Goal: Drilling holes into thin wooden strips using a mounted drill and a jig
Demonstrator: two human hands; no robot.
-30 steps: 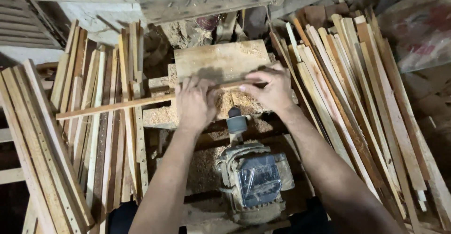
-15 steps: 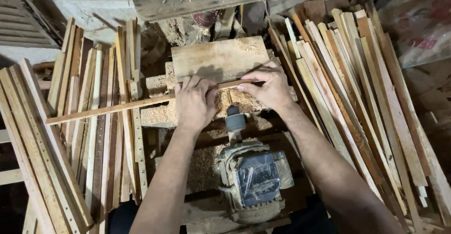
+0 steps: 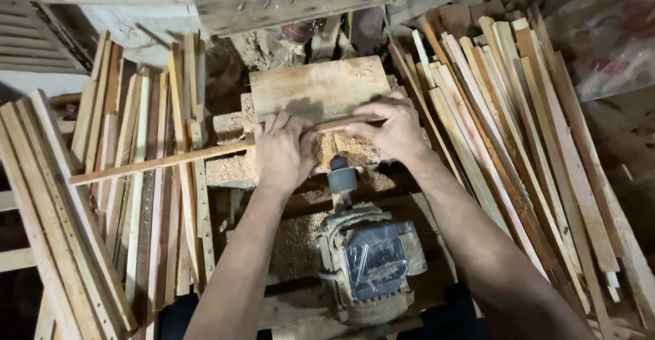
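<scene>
Both my hands press a wooden strip [image 3: 205, 154] onto the sawdust-covered surface [image 3: 321, 87].
Left hand [image 3: 283, 152] and right hand [image 3: 389, 130] lie clamped on it, close together, above the motor [image 3: 372, 261].

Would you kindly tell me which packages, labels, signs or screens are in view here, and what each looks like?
Pale woven sack: top right corner, behind the leaning wooden slats; bulging, whitish with faded red print.
Clear plastic wrap: over the dusty grey electric motor, bottom centre; crinkled, shiny.
No signs or screens.
</scene>
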